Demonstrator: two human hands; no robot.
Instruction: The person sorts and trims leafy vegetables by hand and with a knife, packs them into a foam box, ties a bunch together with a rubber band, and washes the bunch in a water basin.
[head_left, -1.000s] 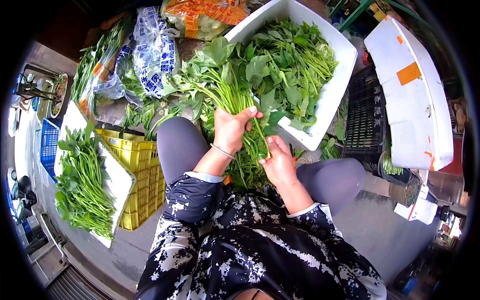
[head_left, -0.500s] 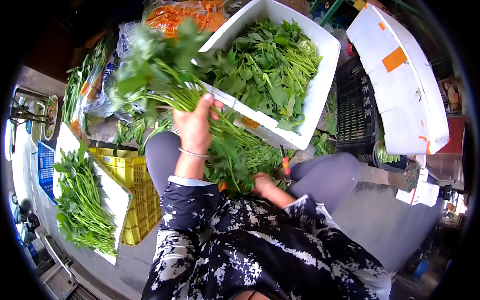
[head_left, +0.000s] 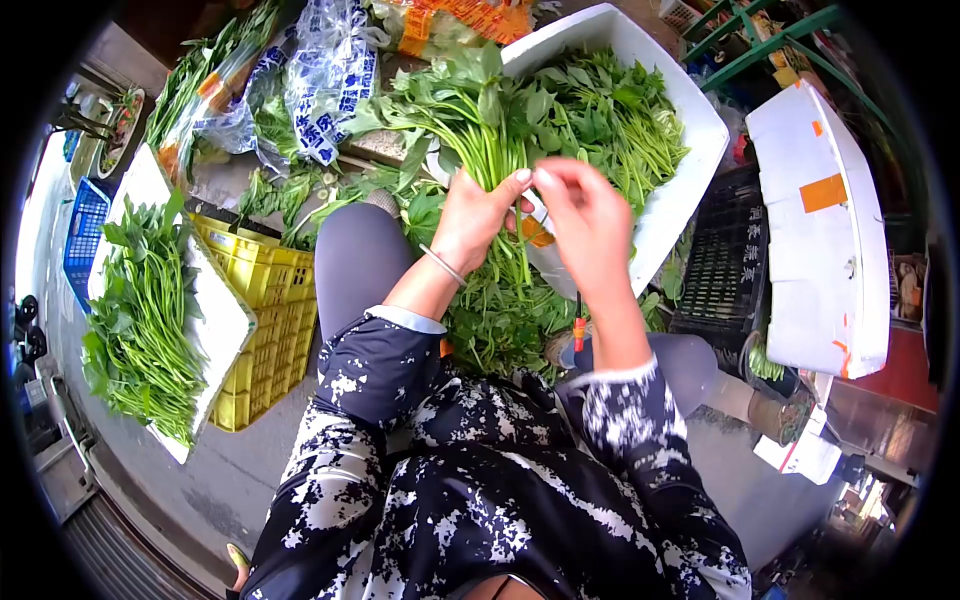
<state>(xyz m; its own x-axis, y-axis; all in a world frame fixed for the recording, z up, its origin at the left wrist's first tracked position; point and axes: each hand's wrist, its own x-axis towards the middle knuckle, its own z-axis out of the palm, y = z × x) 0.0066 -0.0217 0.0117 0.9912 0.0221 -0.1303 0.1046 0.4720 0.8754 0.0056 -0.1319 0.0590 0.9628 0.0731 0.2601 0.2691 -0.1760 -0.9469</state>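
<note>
My left hand point(head_left: 475, 222) is closed round the stems of a bunch of leafy greens point(head_left: 490, 130), its leaves fanning up and away from me. Close beside it, my right hand point(head_left: 588, 215) has thumb and forefinger pinched together near the left thumb and the stems; what they grip, if anything, is too small to make out. Behind both hands stands a white foam box point(head_left: 690, 150) holding many more leafy greens point(head_left: 625, 115). Loose greens point(head_left: 500, 320) lie in a heap between my legs, below the hands.
At left, a foam lid point(head_left: 215, 350) carrying a pile of greens point(head_left: 145, 320) lies by a yellow crate point(head_left: 275, 330). A red-handled tool point(head_left: 579, 333) is near my right knee. At right are a black crate point(head_left: 720, 260) and an upright foam panel point(head_left: 820, 230). Plastic bags point(head_left: 325, 85) lie behind.
The bunch in my left hand has swung right, from over the plastic bags to in front of the foam box. My right hand has risen from the heap to beside the left.
</note>
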